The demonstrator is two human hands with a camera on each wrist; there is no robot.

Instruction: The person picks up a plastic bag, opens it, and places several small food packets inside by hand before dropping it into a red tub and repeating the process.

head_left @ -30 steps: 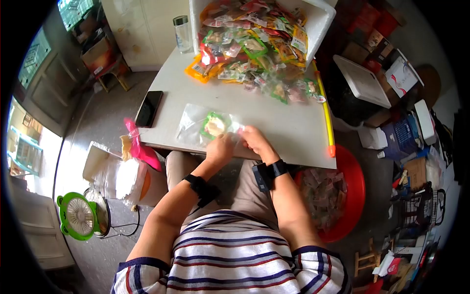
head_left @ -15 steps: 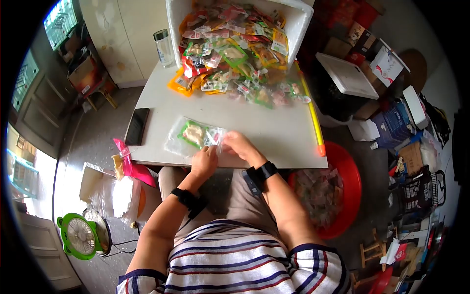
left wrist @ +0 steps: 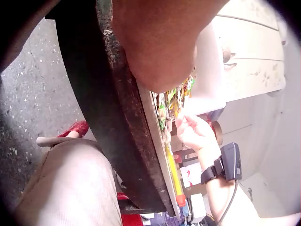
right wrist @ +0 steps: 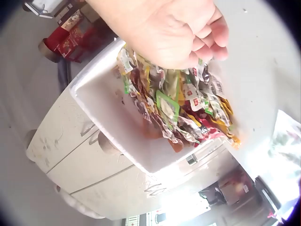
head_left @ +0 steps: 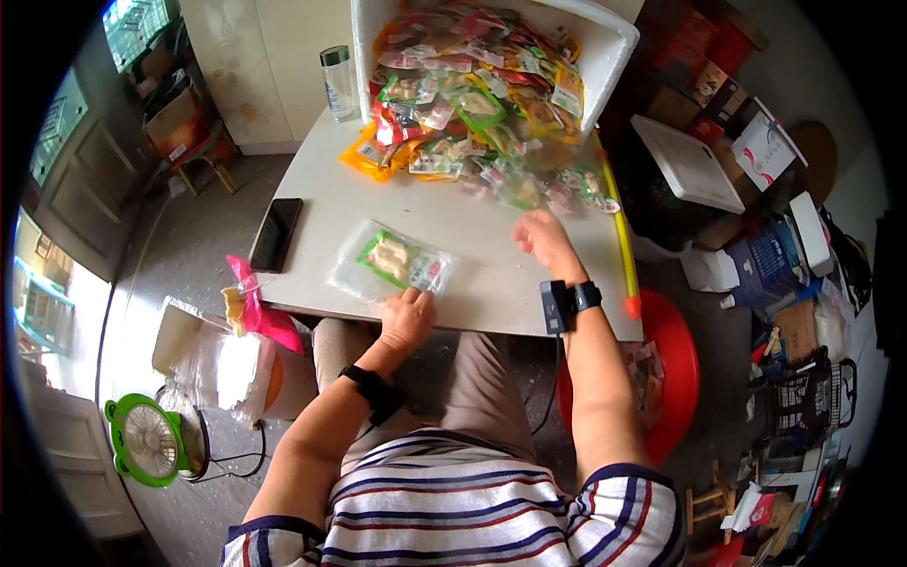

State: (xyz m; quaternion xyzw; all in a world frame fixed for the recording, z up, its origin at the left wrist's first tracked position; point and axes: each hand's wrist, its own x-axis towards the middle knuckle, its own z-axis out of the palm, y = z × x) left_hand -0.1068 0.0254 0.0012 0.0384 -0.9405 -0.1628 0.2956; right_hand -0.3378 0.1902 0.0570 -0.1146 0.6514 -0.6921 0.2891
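Note:
On the table lies a clear bag (head_left: 433,272) with a green-edged packet (head_left: 389,255) of pale food inside. The left hand (head_left: 408,319) pinches the bag's near edge at the table's front; its fingertips are partly hidden, and in the left wrist view only the back part of this hand (left wrist: 157,47) shows. Raised over the table, right of the bag, is the right hand (head_left: 545,241), its fingers loosely bent and nothing visible in them. The right wrist view has this hand (right wrist: 174,33) beside a heap of small colourful packets (right wrist: 188,101).
A white foam box (head_left: 614,71) lies on its side at the back, packets spilling out. A glass jar (head_left: 338,87) stands left of it, a phone (head_left: 276,234) lies at the left edge and a yellow stick (head_left: 624,248) along the right. A red basin (head_left: 682,378) is below.
The right hand has let go of the bag and moved right and away from the body, towards the packet heap. The left hand stays at the bag, which lies flatter.

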